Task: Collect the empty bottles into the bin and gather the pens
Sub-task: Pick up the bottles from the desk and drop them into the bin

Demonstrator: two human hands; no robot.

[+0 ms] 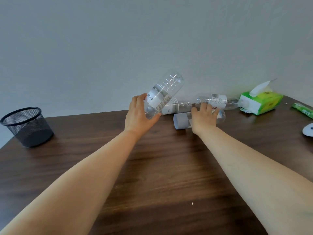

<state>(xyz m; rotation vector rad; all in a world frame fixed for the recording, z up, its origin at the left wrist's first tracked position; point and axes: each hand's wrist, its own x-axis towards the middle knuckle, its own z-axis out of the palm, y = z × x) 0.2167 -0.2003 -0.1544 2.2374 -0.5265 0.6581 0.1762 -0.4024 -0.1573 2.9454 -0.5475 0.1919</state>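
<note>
My left hand (138,114) grips a clear empty bottle (165,93) by its neck end and holds it tilted up above the dark wooden table (152,167). My right hand (204,117) lies over a second clear bottle (182,120) that rests on its side, fingers curled around it. Two more empty bottles lie behind: one (179,106) between my hands, another (218,100) near the wall. The black mesh bin (27,126) stands at the table's far left. No pens show.
A green pack of tissues (260,102) sits at the back right. A green wrapped item (303,111) and part of a white round object (308,129) lie at the right edge. The grey wall runs directly behind the table.
</note>
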